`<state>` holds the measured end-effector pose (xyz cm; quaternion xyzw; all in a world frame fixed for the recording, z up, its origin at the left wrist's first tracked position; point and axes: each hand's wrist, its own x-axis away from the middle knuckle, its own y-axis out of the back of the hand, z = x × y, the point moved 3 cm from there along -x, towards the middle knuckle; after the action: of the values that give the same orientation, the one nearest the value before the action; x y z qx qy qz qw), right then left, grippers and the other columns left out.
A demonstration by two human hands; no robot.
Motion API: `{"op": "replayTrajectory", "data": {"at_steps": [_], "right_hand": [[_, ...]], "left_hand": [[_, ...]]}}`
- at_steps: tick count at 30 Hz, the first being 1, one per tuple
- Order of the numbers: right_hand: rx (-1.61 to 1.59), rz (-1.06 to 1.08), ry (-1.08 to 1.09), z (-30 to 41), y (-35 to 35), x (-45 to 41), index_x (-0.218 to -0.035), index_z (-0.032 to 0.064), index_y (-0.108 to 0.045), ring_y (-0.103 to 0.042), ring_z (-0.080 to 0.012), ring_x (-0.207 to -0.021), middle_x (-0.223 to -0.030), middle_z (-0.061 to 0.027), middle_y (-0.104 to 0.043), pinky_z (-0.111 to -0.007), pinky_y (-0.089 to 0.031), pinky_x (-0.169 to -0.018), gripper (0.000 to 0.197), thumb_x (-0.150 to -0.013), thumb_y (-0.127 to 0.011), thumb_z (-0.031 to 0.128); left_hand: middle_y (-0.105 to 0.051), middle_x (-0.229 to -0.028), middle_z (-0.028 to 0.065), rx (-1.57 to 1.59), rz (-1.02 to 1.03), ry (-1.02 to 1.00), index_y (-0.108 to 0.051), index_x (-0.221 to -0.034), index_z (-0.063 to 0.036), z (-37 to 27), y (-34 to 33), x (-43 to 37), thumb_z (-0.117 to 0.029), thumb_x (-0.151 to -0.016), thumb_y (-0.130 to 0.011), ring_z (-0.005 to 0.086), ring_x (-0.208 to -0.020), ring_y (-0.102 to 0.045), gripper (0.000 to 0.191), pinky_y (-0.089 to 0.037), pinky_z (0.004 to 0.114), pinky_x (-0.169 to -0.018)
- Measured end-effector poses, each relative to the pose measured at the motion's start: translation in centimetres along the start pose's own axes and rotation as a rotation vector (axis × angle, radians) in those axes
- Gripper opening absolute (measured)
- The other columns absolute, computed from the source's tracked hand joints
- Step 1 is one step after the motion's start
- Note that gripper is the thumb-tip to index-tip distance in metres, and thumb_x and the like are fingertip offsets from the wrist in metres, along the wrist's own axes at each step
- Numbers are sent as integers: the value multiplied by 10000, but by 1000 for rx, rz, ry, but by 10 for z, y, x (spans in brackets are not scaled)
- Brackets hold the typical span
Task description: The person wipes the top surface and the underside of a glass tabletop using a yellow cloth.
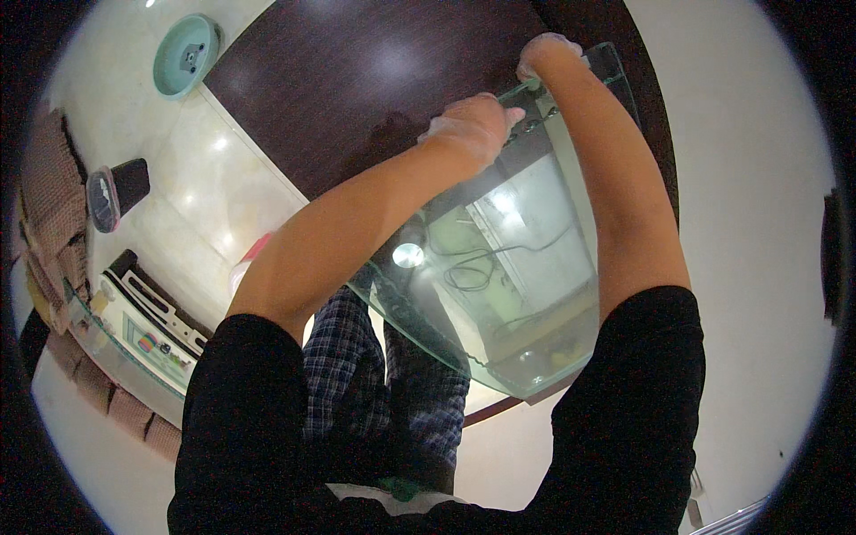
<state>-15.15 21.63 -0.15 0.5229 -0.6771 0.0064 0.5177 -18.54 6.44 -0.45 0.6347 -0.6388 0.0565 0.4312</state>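
A glass panel [428, 321] with greenish edges, part of a glass tabletop or case, lies before me beside a dark wood surface [348, 87]. Thin clear plastic gloves cover both hands. My left hand [471, 127] is at the glass's far edge, its thumb or a finger pointing right; its grip is not clear. Farther off and to the right, my right hand [548, 57] bends over the same edge near a glass corner, its fingers mostly hidden. Through the glass show a looped dark cable [468, 271] and a pale panel [535, 234].
A green round basin [187, 57] stands on the shiny floor at the upper left. Below it are a lidded plastic container [103, 199], a brown woven cover [53, 180] and a second glass-edged surface with a white box [160, 334]. A pale wall is on the right.
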Motion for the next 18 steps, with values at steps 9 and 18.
{"op": "replayTrajectory", "data": {"at_steps": [9,18], "right_hand": [[-3,28,-2,5,2,9,-1165,167,-582,-459,-301,-1170,-1260,-84,-500,-461,-403,-904,475,-711,-662,280],[-9,-43,68,4,-16,-2,-1128,137,-599,-529,-276,-1090,-1191,-91,-556,-420,-399,-924,394,-766,-624,290]], "left_hand": [[-598,-1059,197,0,132,51,-580,-1079,-31,6,-1,-2,-505,-852,-475,377,-999,-570,536,-466,456,-824],[-598,-1010,238,-57,137,65,-628,-956,14,-2,5,8,-499,-879,-398,405,-969,-566,568,-428,485,-846]]}}
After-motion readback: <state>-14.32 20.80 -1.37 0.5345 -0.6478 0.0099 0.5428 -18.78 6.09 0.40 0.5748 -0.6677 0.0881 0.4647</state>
